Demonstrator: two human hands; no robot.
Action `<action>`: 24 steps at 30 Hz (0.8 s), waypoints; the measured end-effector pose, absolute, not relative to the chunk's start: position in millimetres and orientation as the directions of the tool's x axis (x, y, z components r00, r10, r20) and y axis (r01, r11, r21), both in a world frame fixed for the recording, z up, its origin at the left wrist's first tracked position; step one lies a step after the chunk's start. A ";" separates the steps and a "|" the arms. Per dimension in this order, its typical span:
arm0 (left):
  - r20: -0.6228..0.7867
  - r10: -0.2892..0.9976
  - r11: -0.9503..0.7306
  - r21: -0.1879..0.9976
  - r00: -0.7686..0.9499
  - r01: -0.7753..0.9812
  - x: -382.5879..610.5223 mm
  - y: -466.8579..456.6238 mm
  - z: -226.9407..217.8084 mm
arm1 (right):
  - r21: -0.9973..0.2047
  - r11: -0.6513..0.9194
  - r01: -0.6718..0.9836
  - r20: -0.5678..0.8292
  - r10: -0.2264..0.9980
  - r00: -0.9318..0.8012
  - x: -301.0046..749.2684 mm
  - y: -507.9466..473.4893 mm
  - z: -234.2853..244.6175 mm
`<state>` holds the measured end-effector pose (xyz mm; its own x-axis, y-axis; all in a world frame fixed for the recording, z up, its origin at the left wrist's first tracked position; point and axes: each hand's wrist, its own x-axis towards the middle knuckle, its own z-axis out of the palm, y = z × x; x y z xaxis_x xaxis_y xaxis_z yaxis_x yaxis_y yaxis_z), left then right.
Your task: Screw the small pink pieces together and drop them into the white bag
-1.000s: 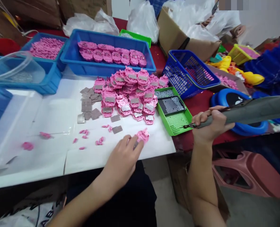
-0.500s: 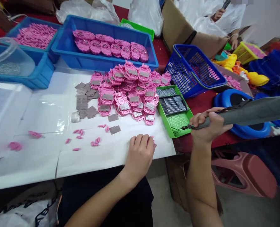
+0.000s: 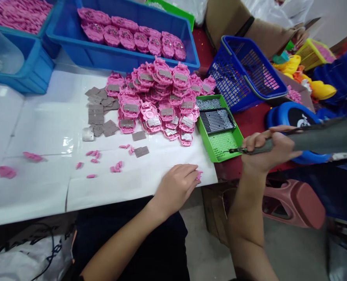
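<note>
Gripping screwdriver [image 3: 257, 148], right hand [image 3: 269, 153] beside green tray [image 3: 206, 134]; left hand [image 3: 176, 188] closed on pink part [image 3: 199, 174].

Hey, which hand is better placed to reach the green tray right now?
Right, probably: the right hand holds the driver tool with its tip at the green tray, while the left hand grips a pink part at the sheet's edge.

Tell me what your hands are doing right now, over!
Left hand closed on pink part at table edge. Right hand grips screwdriver, tip over green tray. Pile of pink parts behind, nothing blocking.
</note>
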<state>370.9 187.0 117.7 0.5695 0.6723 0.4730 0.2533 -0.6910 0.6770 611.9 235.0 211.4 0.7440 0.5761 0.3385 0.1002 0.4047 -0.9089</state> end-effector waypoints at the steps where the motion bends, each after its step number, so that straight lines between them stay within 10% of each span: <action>1: 0.470 0.672 -0.688 0.682 0.572 0.248 370.8 187.3 117.2 | -0.891 0.439 0.119 0.378 0.569 0.731 608.3 228.6 216.0; 10: 0.338 0.695 -0.611 0.742 0.635 0.275 371.0 191.3 122.1 | -0.844 0.532 0.061 0.534 0.825 0.185 541.3 178.5 226.3; 24: 0.248 0.699 -0.590 0.730 0.671 0.345 374.4 192.8 125.8 | -0.890 0.448 -0.081 0.445 0.894 0.060 524.7 190.9 203.2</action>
<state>374.4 192.8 125.8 0.6705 0.6992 0.2479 0.3449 -0.5897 0.7303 524.7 190.9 203.2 0.0597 0.8937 0.4447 -0.0813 0.4483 -0.8902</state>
